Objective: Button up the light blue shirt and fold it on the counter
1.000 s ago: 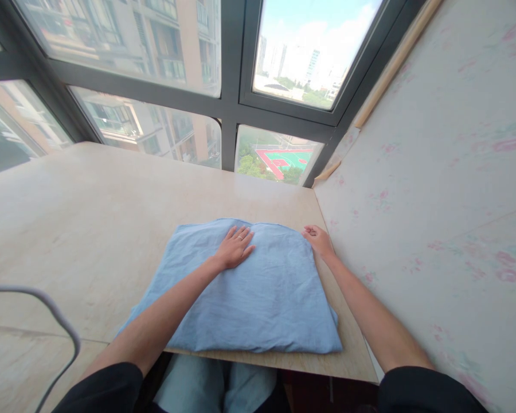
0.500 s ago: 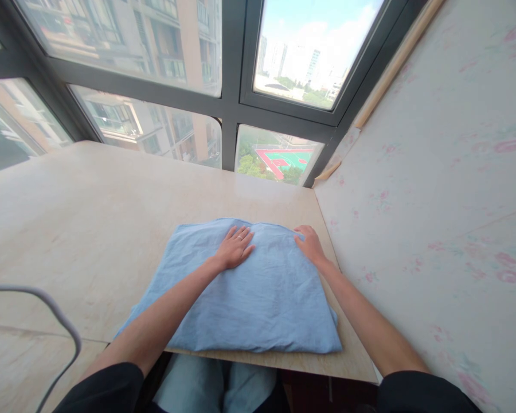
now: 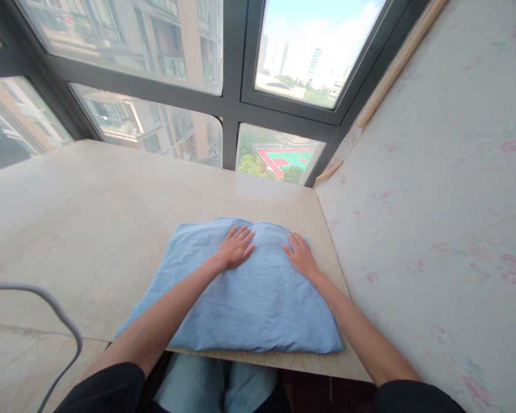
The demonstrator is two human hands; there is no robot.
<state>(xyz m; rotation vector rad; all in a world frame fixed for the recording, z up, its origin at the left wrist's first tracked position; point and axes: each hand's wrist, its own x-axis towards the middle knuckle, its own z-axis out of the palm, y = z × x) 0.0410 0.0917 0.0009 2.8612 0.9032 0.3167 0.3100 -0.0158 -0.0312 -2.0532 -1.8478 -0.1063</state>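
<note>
A light blue folded cloth lies on the pale tabletop, lightly wrinkled, its near edge close to the table's front edge. My left hand rests flat on its upper middle, fingers spread, a ring on one finger. Near the cloth's far right corner, my right hand lies palm down on the fabric with fingers apart. Neither hand grips anything. Whether the cloth is a garment or a cover cannot be told from its folded shape.
The pale tabletop stretches left and back to dark-framed windows. A floral-papered wall borders the right side. At the lower left, a grey cable arches over the table. My legs are below the front edge.
My right hand has shifted slightly left from the cloth's right edge and now lies flatter on top of it. My left hand and the cloth stay in place.
</note>
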